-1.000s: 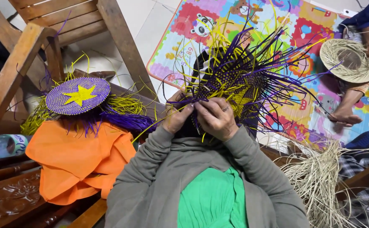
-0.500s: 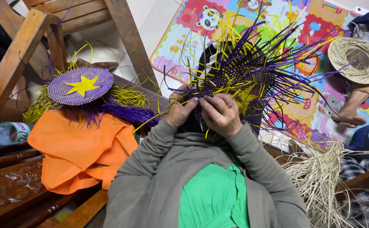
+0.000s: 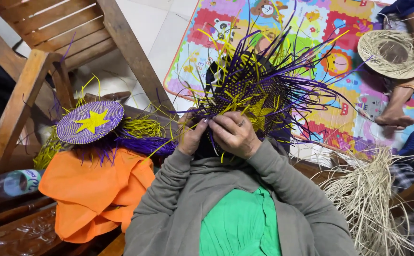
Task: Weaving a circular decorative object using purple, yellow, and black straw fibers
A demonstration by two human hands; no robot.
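A half-woven purple and yellow straw piece (image 3: 254, 90) with long loose strands sticking out sits in front of me. My left hand (image 3: 192, 135) pinches strands at its lower left edge. My right hand (image 3: 234, 134), with a ring on one finger, grips the lower edge just beside it. Both arms are in grey sleeves over a green top. A finished round purple woven disc with a yellow star (image 3: 90, 121) lies to the left on an orange cloth (image 3: 95, 192).
A wooden chair (image 3: 46, 52) stands at the upper left. A plastic bottle (image 3: 8, 182) lies at the far left. Pale loose straw (image 3: 373, 199) piles up at the right. Another person's hand and foot with a natural straw hat (image 3: 393, 53) are on a colourful play mat (image 3: 330, 57).
The view has shifted slightly; both hands stay on the lower edge of the woven piece, fingers working the strands. The other person's straw hat has moved a little.
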